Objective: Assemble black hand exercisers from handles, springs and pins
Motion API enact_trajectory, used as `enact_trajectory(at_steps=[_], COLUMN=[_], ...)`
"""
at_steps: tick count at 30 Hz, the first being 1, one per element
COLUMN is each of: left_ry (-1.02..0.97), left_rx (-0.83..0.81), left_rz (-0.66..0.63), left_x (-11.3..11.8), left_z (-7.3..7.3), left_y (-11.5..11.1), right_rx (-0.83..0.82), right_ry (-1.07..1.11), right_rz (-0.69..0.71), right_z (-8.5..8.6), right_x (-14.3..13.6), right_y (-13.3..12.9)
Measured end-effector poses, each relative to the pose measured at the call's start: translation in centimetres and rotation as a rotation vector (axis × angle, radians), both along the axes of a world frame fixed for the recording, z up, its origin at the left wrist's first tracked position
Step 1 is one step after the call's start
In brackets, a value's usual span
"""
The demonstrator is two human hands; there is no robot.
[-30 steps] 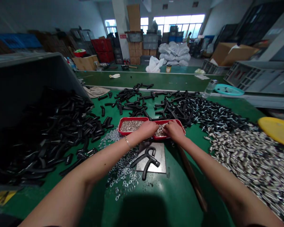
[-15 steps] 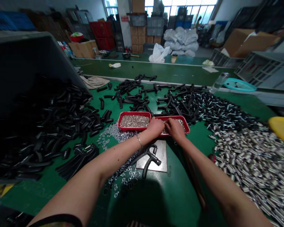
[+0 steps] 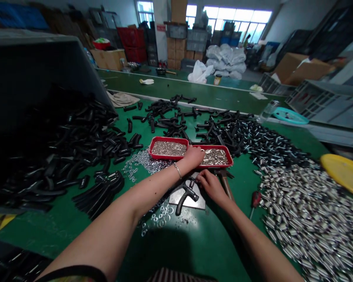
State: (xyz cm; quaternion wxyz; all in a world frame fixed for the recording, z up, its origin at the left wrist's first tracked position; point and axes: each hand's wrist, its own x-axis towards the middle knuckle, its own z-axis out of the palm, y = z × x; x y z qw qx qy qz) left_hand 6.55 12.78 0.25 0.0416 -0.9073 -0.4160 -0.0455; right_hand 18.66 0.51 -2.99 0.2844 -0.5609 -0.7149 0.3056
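Note:
My left hand rests at the inner edges of two red trays, its fingers curled over the left end of the right tray; what they hold, if anything, is hidden. The left tray contains small metal bits, and the right one small metal pins. My right hand is beside a black gripper-shaped piece on a metal plate. Its thumb and forefinger are pinched near the top of that piece, on something too small to name.
Metal rings lie left of the plate. Black handles are heaped at left, metal springs at right. A hammer and a red screwdriver lie right of my right hand. A yellow lid sits far right.
My right hand has left the right tray and moved down toward the black piece on the plate. My left hand remains by the trays. The view has shifted slightly.

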Motion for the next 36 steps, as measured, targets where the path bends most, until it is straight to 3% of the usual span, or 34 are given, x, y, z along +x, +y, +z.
enact_trajectory(at_steps=[13, 19, 25, 27, 29, 33, 36], left_ry=[-0.062, -0.102, -0.155, -0.24, -0.38, -0.569, -0.603], left_rx=[0.017, 0.031, 0.085, 0.093, 0.066, -0.134, -0.297], left_rz=[-0.015, -0.016, -0.09, -0.045, 0.015, -0.084, -0.028], left_x=[-0.7, -1.0, -2.1, -3.3, -5.0, -7.9, -9.1], left_z=[-0.7, -1.2, -0.3, 0.3, 0.9, 1.2, 0.2], left_y=[0.3, 0.0, -0.7, -1.7, -3.7, -10.6, -15.7], right_rx=[-0.068, 0.006, 0.007, -0.016, -0.044, -0.159, -0.235], right_ry=[-0.276, -0.672, -0.765, -0.699, -0.439, 0.266, 0.392], right_rz=[0.032, 0.089, 0.171, 0.163, 0.064, -0.104, -0.077], right_z=[1.6, 2.9, 4.2, 4.6, 4.9, 4.8, 3.9], right_x=[-0.8, -2.3, -3.5, -2.3, -0.8, 0.1, -1.6], right_y=[0.5, 0.5, 0.9, 0.9, 0.3, -2.6, -5.6])
